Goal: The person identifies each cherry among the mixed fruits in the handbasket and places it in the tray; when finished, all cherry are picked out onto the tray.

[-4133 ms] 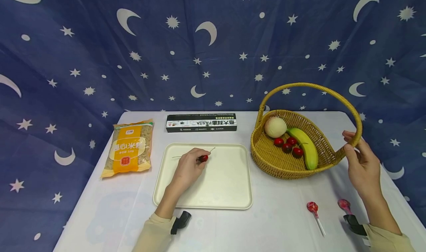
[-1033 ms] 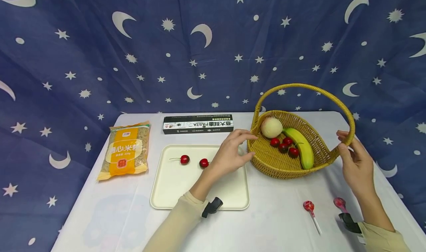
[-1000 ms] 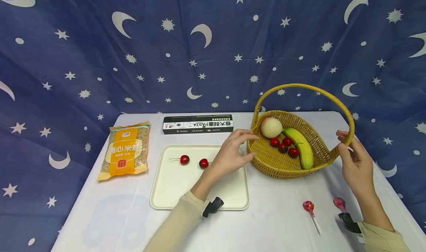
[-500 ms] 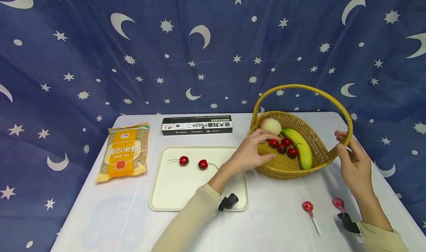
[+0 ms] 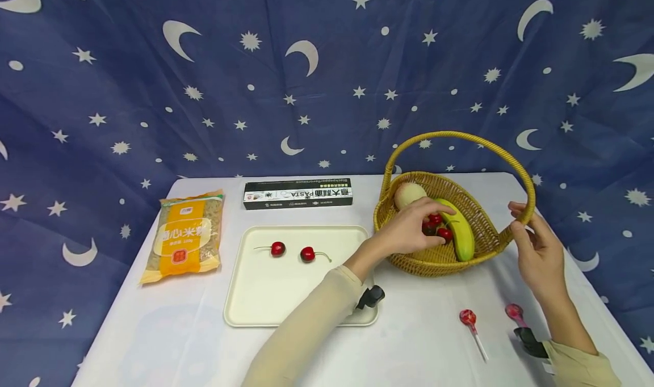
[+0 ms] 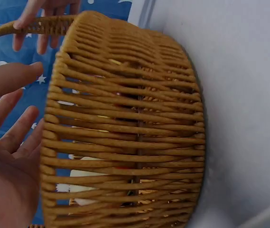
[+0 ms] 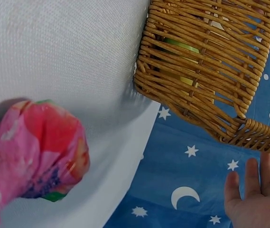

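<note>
A wicker basket [image 5: 426, 268] with a tall arched handle stands on the right of the table. It holds a banana [image 5: 462, 234], a round pale fruit [image 5: 409, 194] and several red cherries [image 5: 444, 235]. My left hand [image 5: 409, 228] reaches over the basket's left rim, thumb and fingers spread apart around the cherries. In the left wrist view the left hand [image 6: 9, 166] shows nothing held, and the basket wall [image 6: 125, 128] hides the cherries. My right hand [image 5: 543, 256] holds the lower right end of the basket's handle [image 5: 528, 197] between thumb and fingers.
Left of the basket lies a cream tray [image 5: 265, 302] with two stemmed cherries [image 5: 277, 249]. Behind it is a black pasta box [image 5: 298, 194]; farther left, a yellow food bag [image 5: 184, 236]. Two lollipops [image 5: 468, 319] lie in front of the basket, one near the right wrist.
The left hand has let go of a cherry on the tray, then moved right and into the basket over the cherries there. The right hand stays on the handle; the view has shifted slightly.
</note>
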A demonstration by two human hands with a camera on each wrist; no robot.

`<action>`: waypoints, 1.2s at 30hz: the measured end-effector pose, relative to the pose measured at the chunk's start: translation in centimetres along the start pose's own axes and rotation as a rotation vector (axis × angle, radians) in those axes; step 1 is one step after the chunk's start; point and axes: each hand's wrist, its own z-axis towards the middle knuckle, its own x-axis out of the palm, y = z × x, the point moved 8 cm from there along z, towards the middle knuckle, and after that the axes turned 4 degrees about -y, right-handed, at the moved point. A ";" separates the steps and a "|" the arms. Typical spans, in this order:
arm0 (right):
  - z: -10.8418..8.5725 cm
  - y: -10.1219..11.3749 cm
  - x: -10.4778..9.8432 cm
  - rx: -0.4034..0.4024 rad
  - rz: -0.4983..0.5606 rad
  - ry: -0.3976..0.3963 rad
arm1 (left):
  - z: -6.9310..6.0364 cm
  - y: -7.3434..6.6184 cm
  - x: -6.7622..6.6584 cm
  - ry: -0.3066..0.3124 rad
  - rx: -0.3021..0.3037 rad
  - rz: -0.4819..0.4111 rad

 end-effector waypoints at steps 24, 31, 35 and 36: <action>0.1 0.5 0.1 -0.030 0.010 0.007 | 3.7 3.8 3.7 0.242 -0.092 0.003; 0.0 0.6 0.0 -0.035 0.016 0.009 | 4.1 4.1 3.9 0.236 -0.121 0.037; 0.0 0.4 -0.1 -0.030 0.007 0.007 | 4.0 4.3 4.1 0.244 -0.140 0.090; 0.0 0.4 -0.1 -0.029 0.006 0.007 | 3.9 4.4 4.2 0.253 -0.145 0.116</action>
